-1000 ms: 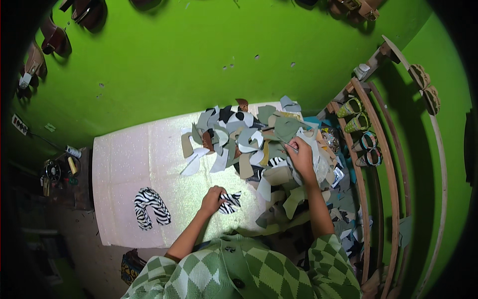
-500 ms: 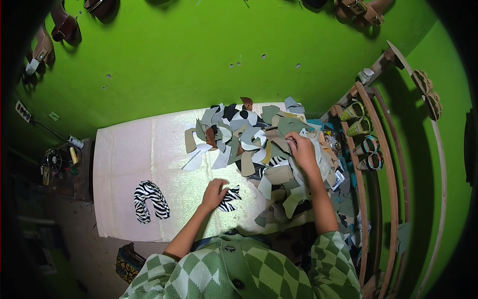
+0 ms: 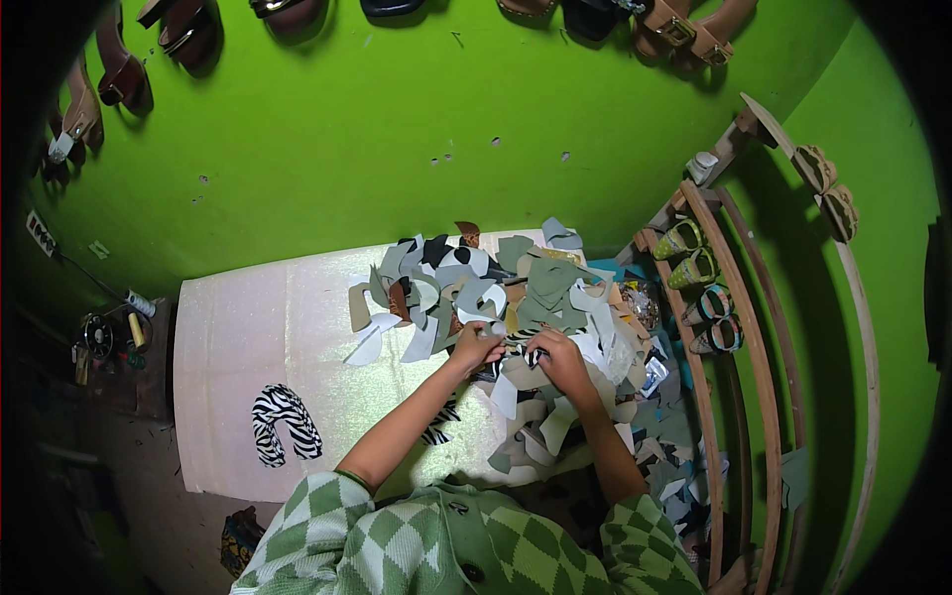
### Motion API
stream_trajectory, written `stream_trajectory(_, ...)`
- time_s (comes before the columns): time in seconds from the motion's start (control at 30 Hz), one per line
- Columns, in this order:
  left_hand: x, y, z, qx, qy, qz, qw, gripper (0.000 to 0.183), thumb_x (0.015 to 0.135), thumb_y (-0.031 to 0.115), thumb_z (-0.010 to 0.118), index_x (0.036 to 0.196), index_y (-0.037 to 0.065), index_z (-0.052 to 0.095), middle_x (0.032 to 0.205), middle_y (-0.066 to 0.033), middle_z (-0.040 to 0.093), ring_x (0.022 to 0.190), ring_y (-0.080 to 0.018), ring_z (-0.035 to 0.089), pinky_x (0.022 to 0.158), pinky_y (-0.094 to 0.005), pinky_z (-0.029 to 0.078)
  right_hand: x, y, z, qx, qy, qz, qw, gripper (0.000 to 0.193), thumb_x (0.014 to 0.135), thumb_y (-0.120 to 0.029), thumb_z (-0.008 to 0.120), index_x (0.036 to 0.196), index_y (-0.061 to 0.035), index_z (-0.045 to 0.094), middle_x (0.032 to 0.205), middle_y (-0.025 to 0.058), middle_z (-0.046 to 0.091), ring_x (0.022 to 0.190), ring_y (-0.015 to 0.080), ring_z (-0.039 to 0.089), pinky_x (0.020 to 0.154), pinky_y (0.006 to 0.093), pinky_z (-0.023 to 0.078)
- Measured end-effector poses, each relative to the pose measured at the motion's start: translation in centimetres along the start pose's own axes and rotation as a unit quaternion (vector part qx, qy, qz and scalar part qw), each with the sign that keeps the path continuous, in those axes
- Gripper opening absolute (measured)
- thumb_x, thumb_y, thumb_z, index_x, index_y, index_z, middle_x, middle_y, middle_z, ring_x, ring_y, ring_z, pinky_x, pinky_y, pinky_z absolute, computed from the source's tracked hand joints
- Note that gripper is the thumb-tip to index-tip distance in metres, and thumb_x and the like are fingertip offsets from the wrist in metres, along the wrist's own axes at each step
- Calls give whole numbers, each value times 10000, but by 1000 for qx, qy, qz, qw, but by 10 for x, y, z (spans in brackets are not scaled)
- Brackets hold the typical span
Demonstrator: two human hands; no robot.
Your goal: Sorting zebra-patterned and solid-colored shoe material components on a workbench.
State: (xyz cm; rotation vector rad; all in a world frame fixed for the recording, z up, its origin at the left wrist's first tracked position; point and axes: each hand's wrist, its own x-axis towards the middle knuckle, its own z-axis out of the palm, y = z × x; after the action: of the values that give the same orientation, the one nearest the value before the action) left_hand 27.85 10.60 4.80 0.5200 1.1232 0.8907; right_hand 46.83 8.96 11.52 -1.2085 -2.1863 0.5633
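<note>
Both my hands are over a heap of cut pieces of sheet material (image 3: 550,288), grey-green, white, beige and black. With bent fingers my left hand (image 3: 476,349) pinches a small grey piece (image 3: 495,329) at the heap's near edge. Just right of it, my right hand (image 3: 561,359) has its fingertips closed on a zebra-print piece (image 3: 535,355), partly covered by the fingers. Under my left forearm lies another zebra-print piece (image 3: 441,428), partly hidden. Apart from the heap, at the left, sits a curved stack of zebra-print pieces (image 3: 286,424).
The pale table (image 3: 228,347) stands against a green wall (image 3: 327,159) hung with sandals (image 3: 684,30). At right, a wooden rack (image 3: 739,327) holds small shoes (image 3: 694,268). A low stand with tools and a thread spool (image 3: 137,327) is at left.
My left hand has moved up and right from the zebra-print piece to the heap. My right hand has come down and left, close to it. The view has tilted upward.
</note>
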Motion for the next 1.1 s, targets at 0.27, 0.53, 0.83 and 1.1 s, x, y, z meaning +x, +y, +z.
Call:
stream_trajectory(0.27,11,-2,15,44,-2,107,993,436,797,-6,638,1151,-22,384,890,-141,597,729,-161,632,607,-227,532,-1,7,-20,34,84,-20,996,188,624,129,502,755,17,578,811,122,635,810,298,603,734,340,474)
stream_trajectory(0.53,26,26,-36,141,-70,104,982,418,896,214,541,1263,104,374,1023,-124,580,780,-179,625,653,-258,534,18,10,-69,182,315,40,931,229,598,173,530,757,13,571,851,115,651,856,211,613,799,297,460)
stream_trajectory(0.83,-13,75,-3,-12,-244,-158,957,589,909,471,445,1292,33,358,1167,-131,540,944,-208,614,801,-289,542,35,-8,-18,99,26,-66,993,233,590,124,558,763,-24,607,859,56,671,843,220,545,757,319,445)
stream_trajectory(1.1,-24,37,-59,96,-81,-13,992,426,845,69,614,1231,140,449,1055,4,553,930,-80,562,724,-199,512,31,11,-3,106,-222,55,968,208,714,-35,648,917,-75,624,909,71,598,883,226,576,710,312,482)
